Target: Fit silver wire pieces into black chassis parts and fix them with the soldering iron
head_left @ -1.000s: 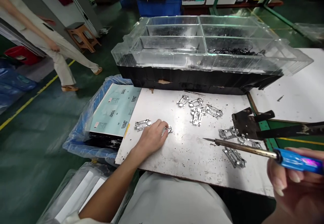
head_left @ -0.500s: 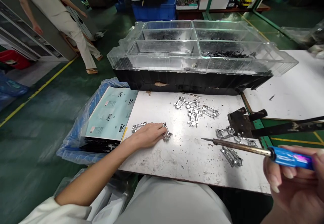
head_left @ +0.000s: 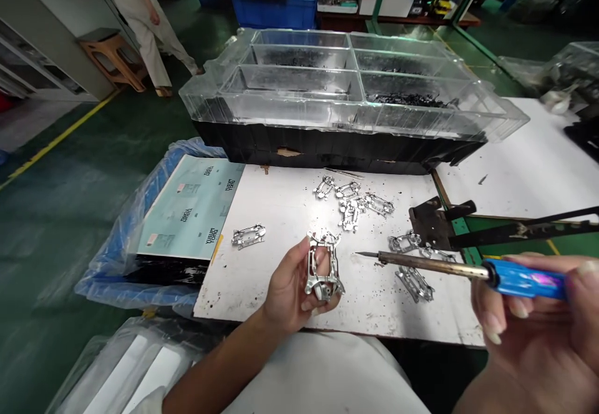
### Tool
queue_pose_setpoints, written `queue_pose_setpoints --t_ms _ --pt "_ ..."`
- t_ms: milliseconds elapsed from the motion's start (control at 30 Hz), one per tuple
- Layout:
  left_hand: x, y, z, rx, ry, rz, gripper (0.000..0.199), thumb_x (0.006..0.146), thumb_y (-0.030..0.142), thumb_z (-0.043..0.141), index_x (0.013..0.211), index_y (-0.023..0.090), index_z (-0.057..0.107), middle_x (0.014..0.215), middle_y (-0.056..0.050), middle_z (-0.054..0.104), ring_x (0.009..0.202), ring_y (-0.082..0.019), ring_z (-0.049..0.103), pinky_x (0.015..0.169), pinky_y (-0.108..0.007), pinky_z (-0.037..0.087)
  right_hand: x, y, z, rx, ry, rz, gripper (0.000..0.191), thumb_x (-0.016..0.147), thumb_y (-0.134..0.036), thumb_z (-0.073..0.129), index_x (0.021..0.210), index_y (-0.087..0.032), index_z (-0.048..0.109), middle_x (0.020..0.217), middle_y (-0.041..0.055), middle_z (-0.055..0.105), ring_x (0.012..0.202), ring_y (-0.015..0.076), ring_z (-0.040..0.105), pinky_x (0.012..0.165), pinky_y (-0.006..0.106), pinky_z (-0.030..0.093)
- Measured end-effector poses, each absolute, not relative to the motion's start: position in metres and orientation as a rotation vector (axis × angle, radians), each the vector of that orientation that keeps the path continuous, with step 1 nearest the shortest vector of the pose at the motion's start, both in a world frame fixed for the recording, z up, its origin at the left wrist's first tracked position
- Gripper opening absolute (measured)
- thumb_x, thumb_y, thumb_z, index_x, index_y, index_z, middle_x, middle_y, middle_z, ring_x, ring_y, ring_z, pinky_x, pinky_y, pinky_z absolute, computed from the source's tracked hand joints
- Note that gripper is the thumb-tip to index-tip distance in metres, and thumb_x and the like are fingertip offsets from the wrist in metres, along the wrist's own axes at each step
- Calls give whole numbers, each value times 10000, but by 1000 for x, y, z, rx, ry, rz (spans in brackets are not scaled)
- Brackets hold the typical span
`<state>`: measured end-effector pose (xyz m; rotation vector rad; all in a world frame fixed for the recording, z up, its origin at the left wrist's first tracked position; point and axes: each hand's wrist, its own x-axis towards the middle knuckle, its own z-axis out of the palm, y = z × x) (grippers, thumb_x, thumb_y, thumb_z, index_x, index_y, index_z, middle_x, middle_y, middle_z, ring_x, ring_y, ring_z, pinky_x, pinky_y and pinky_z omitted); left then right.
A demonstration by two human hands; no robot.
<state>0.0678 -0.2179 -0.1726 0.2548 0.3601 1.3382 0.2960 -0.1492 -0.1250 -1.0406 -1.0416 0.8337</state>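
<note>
My left hand [head_left: 292,289] holds a silver metal frame [head_left: 322,267] upright above the white tabletop [head_left: 276,276], fingers wrapped round its lower end. At the right, my right hand [head_left: 533,314] grips the blue handle of a soldering iron [head_left: 435,264]. The iron's thin tip points left, a short way right of the held frame. Several similar silver frames [head_left: 350,214] lie grouped in the middle of the table. One more frame [head_left: 248,236] lies at the left, and others [head_left: 415,283] rest under and beside the iron.
A clear divided tray [head_left: 290,114] with dark small parts spans the back. A dark metal bracket [head_left: 433,223] stands at the right edge. Left of the table, a blue-lined container [head_left: 112,276] holds a printed light-blue sheet [head_left: 187,208]. A person [head_left: 145,27] is at the upper left.
My left hand has lifted a silver frame off the table and turned it upright, nearer to my body. My right hand still holds the iron. The view has shifted, and the person has moved.
</note>
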Motion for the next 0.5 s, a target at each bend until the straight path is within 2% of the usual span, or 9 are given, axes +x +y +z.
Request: queue_pose_setpoints --t_ms 133,300,500 --pt "71 -225 -174 140 331 1292 392 964 470 591 727 162 536 448 98 387 280 -22 167 331 -145 331 280 -153 -115 -1077 -1032 849 298 714 -483 806 703 -193 738 478 -18 491 302 158 410 180 301 215" --pt "71 -228 -171 123 350 1283 407 944 480 620 709 164 515 442 105 382 269 -14 150 311 -137 305 268 -159 -108 -1075 -1031 859 154 788 -338 752 730 -195 752 509 -7 529 361 138 414 225 287 258" --pt "72 -227 -167 146 363 1290 419 938 478 627 693 161 505 438 103 383 266 -12 148 296 -138 279 268 -158 -109 -1043 -1067 843 153 790 -339 752 725 -201 752 508 -7 525 362 137 398 223 293 249"
